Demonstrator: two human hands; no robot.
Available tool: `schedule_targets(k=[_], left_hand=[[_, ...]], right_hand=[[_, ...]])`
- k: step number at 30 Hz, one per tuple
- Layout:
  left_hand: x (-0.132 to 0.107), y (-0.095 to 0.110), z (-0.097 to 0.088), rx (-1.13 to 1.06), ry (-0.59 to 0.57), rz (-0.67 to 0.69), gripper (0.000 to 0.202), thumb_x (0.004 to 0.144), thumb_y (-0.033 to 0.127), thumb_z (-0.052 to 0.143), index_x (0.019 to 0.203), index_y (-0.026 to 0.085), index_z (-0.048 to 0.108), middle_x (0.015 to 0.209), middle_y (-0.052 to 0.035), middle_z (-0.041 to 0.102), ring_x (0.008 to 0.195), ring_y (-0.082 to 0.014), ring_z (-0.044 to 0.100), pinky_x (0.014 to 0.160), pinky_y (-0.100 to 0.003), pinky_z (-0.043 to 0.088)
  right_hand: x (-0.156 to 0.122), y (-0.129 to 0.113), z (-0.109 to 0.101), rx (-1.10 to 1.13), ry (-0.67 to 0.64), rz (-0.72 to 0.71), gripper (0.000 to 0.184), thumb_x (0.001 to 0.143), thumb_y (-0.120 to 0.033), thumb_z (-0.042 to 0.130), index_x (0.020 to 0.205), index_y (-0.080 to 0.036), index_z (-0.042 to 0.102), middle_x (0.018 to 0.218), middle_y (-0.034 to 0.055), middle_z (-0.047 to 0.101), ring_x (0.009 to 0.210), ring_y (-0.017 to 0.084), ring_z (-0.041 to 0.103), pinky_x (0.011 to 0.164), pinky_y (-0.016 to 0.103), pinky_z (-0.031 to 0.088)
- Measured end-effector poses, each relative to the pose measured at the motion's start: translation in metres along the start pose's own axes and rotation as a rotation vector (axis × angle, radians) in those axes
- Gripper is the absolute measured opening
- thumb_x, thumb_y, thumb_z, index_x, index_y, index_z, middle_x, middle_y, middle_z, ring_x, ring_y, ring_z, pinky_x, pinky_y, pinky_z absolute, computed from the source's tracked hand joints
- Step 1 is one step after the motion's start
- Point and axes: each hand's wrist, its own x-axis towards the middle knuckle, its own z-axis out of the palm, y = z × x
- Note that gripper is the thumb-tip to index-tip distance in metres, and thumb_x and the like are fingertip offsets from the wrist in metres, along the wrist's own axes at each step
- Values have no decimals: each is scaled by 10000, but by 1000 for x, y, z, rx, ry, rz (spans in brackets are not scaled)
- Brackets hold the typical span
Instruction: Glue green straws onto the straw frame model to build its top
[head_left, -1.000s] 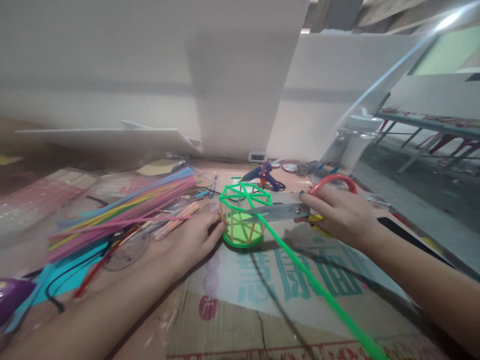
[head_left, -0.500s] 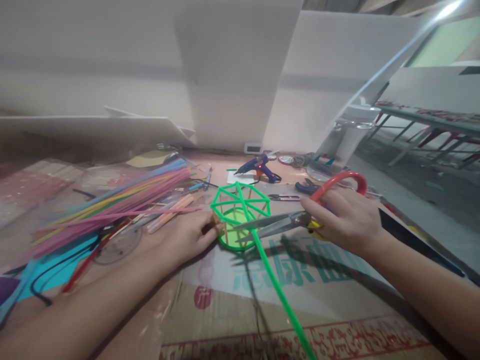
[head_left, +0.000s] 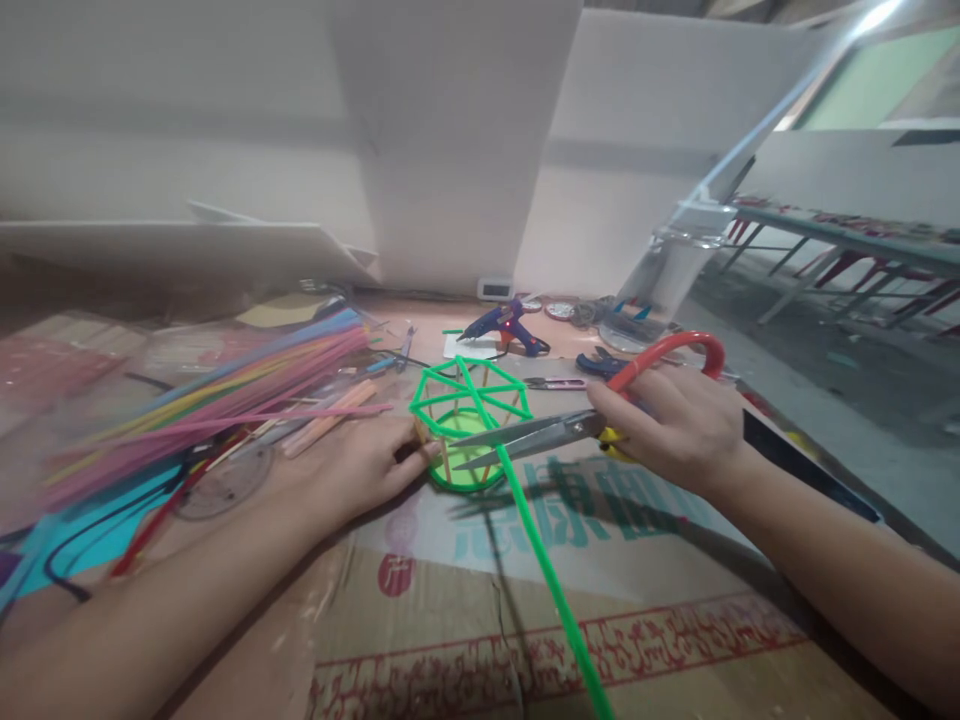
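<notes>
Your left hand (head_left: 375, 455) pinches the green frame (head_left: 459, 424) at dial centre; your right hand (head_left: 679, 425) grips scissors (head_left: 559, 432). Clear container (head_left: 671, 262), blue pieces (head_left: 641, 312) at its base: 2 o'clock. Printed cardboard (head_left: 420, 615) overlies the counter (head_left: 424, 311), 6 o'clock; far table (head_left: 847, 237), past 2 o'clock.

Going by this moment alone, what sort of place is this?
Probably a craft workshop or craft room: a glue gun, a bundle of coloured stems, and scissors held in the right hand suggest it.
</notes>
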Motion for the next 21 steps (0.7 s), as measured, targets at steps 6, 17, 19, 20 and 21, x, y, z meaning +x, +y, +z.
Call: schedule_targets(k=[6,17,19,20,21], left_hand=[[2,4,2,22,-6,4,237,959,335,516,878,198,692,830,-52,744,747,-193,685,706,-280,508],[-8,73,-55,458,289,512,198,959,324,559,777,268,616,553,21,496,549,-172,457,526,-325,352],[-7,107,-45,502,270,670,206,988,278,530,1132,217,663,575,34,533,531,-170,461,511,-334,392],[-5,122,-39,482,257,729,265,995,235,489,1205,183,642,580,37,542,514,-160,456,477,-323,385],[-3,133,-32,467,268,761,285,1000,205,448,1196,152,648,587,30,553,503,-155,453,457,-323,384]], right_hand=[[-2,-2,5,14,-9,26,201,893,-131,658,1064,-229,691,718,4,634,634,162,425,578,314,260],[-6,-1,4,66,-93,23,212,911,-102,593,1073,-214,669,739,14,637,625,167,466,591,326,305],[-4,0,3,81,-74,20,222,904,-81,585,1076,-202,658,742,18,633,633,168,464,589,326,300],[-4,0,3,84,-73,20,228,905,-80,584,1087,-200,653,750,21,636,636,169,466,588,327,294],[-4,0,3,85,-76,22,234,907,-84,583,1098,-202,650,758,22,641,637,169,470,586,329,287]])
